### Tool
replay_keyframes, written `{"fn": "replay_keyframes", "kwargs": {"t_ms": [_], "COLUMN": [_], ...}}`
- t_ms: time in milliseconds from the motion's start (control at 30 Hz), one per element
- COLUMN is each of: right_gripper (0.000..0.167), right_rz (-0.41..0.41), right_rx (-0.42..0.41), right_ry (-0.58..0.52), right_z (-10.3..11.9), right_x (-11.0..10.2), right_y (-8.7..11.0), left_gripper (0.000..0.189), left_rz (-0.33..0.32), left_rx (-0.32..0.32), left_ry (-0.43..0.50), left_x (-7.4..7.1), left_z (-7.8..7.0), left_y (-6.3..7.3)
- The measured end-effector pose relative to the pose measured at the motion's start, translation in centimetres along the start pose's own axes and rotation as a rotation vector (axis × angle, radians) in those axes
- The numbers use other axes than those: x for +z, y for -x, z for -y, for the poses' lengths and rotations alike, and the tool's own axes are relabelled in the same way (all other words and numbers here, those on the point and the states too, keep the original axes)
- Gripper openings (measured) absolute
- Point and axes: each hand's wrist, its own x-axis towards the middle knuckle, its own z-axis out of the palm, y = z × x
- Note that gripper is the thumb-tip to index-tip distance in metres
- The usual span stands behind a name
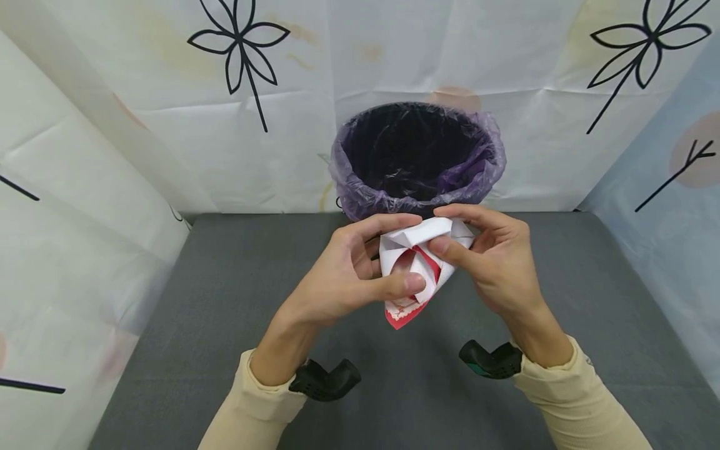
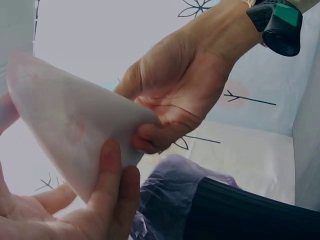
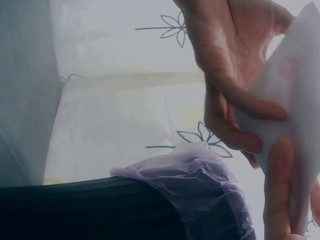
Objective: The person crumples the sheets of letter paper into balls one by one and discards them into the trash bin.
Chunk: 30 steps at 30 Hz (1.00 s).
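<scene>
Both hands hold a folded piece of white paper with red print (image 1: 416, 236) above the dark table. Its folds form a pointed shape, with a red tip toward the person. My left hand (image 1: 360, 269) grips the left side, thumb across the printed front and fingers behind. At the upper right edge, my right hand (image 1: 495, 256) pinches a fold between thumb and fingers. From below, the left wrist view shows the paper's plain back (image 2: 70, 115) with fingertips pressed against it. The right wrist view also shows the pale underside (image 3: 295, 75).
A black bin (image 1: 416, 147) lined with a purple plastic bag (image 1: 495, 156) stands just beyond the hands. The grey tabletop (image 1: 236, 275) lies beneath. White patterned cloth (image 1: 140, 56) hangs behind and at the sides.
</scene>
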Motion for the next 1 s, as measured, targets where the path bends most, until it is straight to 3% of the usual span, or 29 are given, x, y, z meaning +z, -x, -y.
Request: {"fn": "replay_keyframes", "kwargs": {"t_ms": [100, 233, 333, 500, 800, 933, 1000], "right_gripper": [0.041, 0.033, 0.030, 0.027, 0.016, 0.015, 0.015], "right_rz": [-0.016, -0.011, 0.000, 0.043, 0.052, 0.057, 0.061], "right_rx": [-0.041, -0.085, -0.082, -0.074, -0.118, -0.141, -0.148], "right_ry": [-0.007, -0.061, -0.073, -0.102, -0.139, -0.053, -0.017], "right_z": [-0.1, -0.1, -0.1, -0.1, -0.1, 0.0, 0.1], "right_x": [0.0, -0.1, -0.1, -0.3, -0.1, 0.0, 0.1], "right_y": [-0.1, -0.2, -0.2, -0.2, -0.4, -0.3, -0.2], "left_gripper": [0.085, 0.101, 0.098, 0.080, 0.076, 0.057, 0.054], "left_rz": [0.065, 0.169, 0.187, 0.105, -0.048, -0.135, -0.143], "left_rx": [0.051, 0.167, 0.223, 0.278, 0.323, 0.359, 0.373], "left_ry": [0.000, -0.002, -0.015, -0.098, -0.180, -0.235, -0.255], "left_x": [-0.5, -1.4, -1.7, -1.4, -0.5, 0.0, 0.0], "left_z": [0.1, 0.4, 0.9, 1.7, 2.4, 2.7, 2.8], "left_y": [0.0, 0.0, -0.1, -0.3, -0.5, -0.7, -0.6]}}
